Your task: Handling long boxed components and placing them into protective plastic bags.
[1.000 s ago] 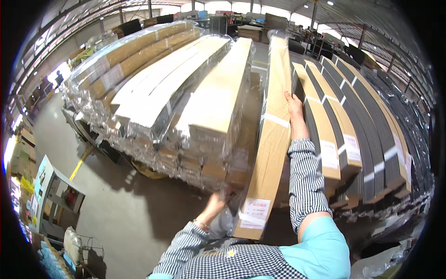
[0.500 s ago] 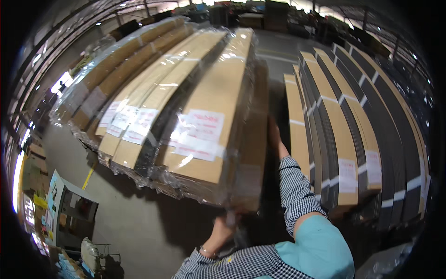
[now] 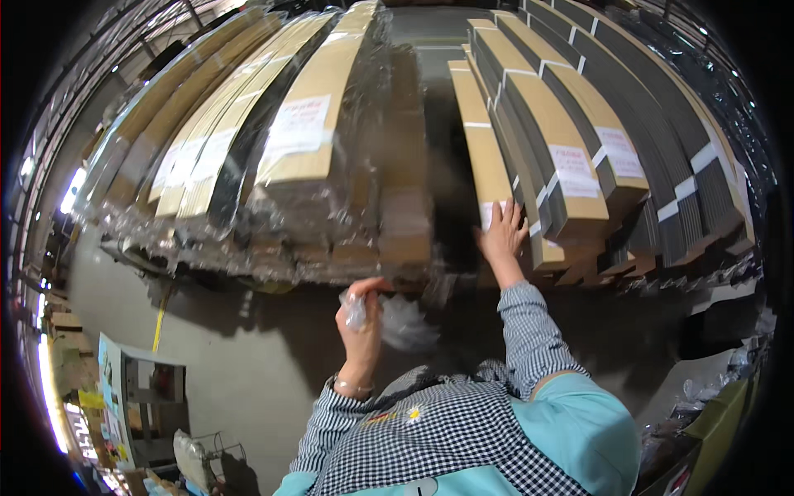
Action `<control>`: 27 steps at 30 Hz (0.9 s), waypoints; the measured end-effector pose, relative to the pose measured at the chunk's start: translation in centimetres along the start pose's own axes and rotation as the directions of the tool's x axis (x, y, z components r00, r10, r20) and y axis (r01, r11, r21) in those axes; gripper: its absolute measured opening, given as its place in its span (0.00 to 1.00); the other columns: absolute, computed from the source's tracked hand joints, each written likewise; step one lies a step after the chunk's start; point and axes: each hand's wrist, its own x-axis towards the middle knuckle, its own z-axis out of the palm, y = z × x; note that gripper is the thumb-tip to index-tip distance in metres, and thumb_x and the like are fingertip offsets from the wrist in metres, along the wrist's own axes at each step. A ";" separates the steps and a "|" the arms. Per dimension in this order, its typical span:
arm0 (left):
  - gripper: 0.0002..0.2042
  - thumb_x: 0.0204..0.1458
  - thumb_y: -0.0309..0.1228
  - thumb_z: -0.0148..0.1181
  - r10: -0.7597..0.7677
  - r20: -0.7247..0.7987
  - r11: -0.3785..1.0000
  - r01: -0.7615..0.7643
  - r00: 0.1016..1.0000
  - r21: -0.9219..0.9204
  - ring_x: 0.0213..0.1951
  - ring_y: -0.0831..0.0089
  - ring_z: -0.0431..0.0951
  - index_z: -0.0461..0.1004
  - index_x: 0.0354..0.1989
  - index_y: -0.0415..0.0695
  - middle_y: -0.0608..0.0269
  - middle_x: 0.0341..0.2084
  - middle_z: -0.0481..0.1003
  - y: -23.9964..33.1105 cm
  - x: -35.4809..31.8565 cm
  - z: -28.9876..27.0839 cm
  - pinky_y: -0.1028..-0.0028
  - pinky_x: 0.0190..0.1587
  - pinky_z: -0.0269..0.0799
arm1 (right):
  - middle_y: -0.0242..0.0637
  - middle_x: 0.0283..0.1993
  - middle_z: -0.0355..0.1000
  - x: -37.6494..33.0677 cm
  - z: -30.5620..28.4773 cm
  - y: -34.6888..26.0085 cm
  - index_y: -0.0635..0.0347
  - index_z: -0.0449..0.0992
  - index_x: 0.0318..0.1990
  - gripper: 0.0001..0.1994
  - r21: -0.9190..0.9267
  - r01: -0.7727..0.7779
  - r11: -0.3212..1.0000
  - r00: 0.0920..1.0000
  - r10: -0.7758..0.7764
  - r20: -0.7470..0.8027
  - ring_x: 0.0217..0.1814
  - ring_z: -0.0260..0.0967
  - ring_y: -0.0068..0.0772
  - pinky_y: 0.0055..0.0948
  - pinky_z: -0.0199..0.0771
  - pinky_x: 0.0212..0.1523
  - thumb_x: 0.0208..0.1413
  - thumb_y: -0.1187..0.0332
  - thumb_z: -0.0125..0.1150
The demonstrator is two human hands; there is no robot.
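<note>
My left hand (image 3: 361,329) is closed around a bunch of crumpled clear plastic film (image 3: 407,324), just in front of the near end of the left-hand stack. That stack holds long tan and dark cardboard strips (image 3: 308,136), wrapped in clear film, with white labels near their ends. With fingers spread, my right hand (image 3: 503,238) rests on the near end of a narrow tan cardboard bundle (image 3: 478,157). This bundle lies at the left side of the right-hand stack. A dark gap separates the two stacks.
Strapped bundles of dark and tan strips (image 3: 571,124) fill the right. Grey concrete floor (image 3: 240,364) shows in front, with a yellow line (image 3: 162,318). A small cabinet (image 3: 145,397) stands at lower left; more clear film (image 3: 695,397) lies at lower right.
My right hand has come back from the gap onto the narrow bundle's near end. My left hand now sits away from the wrapped stack's lower edge, and the view has shifted.
</note>
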 end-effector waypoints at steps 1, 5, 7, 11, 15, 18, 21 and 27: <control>0.07 0.64 0.27 0.53 -0.001 -0.025 0.995 -0.002 1.000 -0.097 0.33 0.82 0.72 0.76 0.45 0.40 0.63 0.38 0.79 1.0 -0.6 0.3 0.81 0.35 0.65 | 0.44 0.75 0.48 -0.2 0.2 0.5 0.52 0.64 0.65 0.38 -0.046 0.000 0.999 1.000 0.000 0.003 0.78 0.40 0.49 0.63 0.52 0.64 0.45 0.57 0.71; 0.12 0.67 0.34 0.49 -0.071 -0.119 0.925 0.020 0.990 -0.380 0.38 0.78 0.72 0.73 0.50 0.40 0.59 0.41 0.78 3.8 -4.2 -1.6 0.77 0.41 0.66 | 0.41 0.75 0.48 -3.7 -3.5 0.8 0.50 0.66 0.65 0.36 0.092 -0.038 0.995 0.993 0.027 0.114 0.77 0.41 0.51 0.63 0.55 0.63 0.44 0.61 0.69; 0.13 0.67 0.36 0.50 -0.126 -0.143 0.892 0.049 0.982 -0.449 0.35 0.77 0.72 0.73 0.49 0.40 0.58 0.42 0.78 3.5 -5.9 -3.2 0.76 0.40 0.68 | 0.42 0.74 0.51 -9.4 -5.2 1.5 0.52 0.69 0.62 0.32 0.127 0.011 0.992 0.997 -0.021 0.073 0.76 0.41 0.53 0.62 0.52 0.64 0.45 0.63 0.68; 0.14 0.67 0.38 0.50 -0.194 -0.165 0.848 0.081 0.967 -0.523 0.33 0.78 0.71 0.73 0.49 0.41 0.58 0.41 0.77 3.6 -8.1 -4.8 0.78 0.37 0.68 | 0.44 0.65 0.64 -19.3 -8.8 1.7 0.57 0.76 0.52 0.23 0.501 0.210 0.840 0.949 -0.298 0.102 0.72 0.52 0.53 0.51 0.54 0.66 0.47 0.61 0.69; 0.15 0.67 0.40 0.49 -0.248 -0.178 0.821 0.110 0.952 -0.560 0.37 0.77 0.72 0.73 0.50 0.41 0.58 0.44 0.77 4.2 -9.9 -4.1 0.76 0.42 0.68 | 0.44 0.51 0.68 -24.8 -18.5 -4.3 0.59 0.73 0.44 0.21 0.942 0.283 0.180 0.894 -0.404 -0.191 0.57 0.65 0.47 0.36 0.63 0.61 0.44 0.63 0.76; 0.16 0.67 0.40 0.49 -0.226 -0.124 0.828 0.123 0.966 -0.547 0.45 0.77 0.71 0.74 0.52 0.41 0.60 0.45 0.76 4.6 -11.4 -2.7 0.75 0.49 0.65 | 0.36 0.38 0.69 -26.7 -21.7 -6.0 0.57 0.71 0.36 0.18 0.894 0.307 0.326 0.877 -0.461 -0.133 0.44 0.66 0.37 0.36 0.64 0.51 0.44 0.67 0.77; 0.15 0.63 0.36 0.57 -0.094 0.021 0.875 0.093 0.995 -0.476 0.46 0.78 0.71 0.74 0.54 0.42 0.63 0.43 0.75 5.4 -12.9 -1.7 0.76 0.48 0.65 | 0.34 0.30 0.70 -25.8 -22.8 -5.3 0.62 0.75 0.31 0.07 0.886 0.375 0.272 0.894 -0.360 -0.267 0.38 0.67 0.34 0.32 0.66 0.46 0.51 0.73 0.69; 0.12 0.53 0.24 0.67 -0.229 0.160 0.767 0.279 0.960 -0.578 0.35 0.82 0.73 0.77 0.46 0.41 0.71 0.33 0.76 5.1 -13.7 -0.8 0.80 0.39 0.68 | 0.28 0.30 0.72 -23.3 -23.5 -2.4 0.64 0.82 0.39 0.05 0.953 0.219 0.209 0.974 -0.110 -0.199 0.26 0.62 0.15 0.18 0.61 0.28 0.58 0.72 0.66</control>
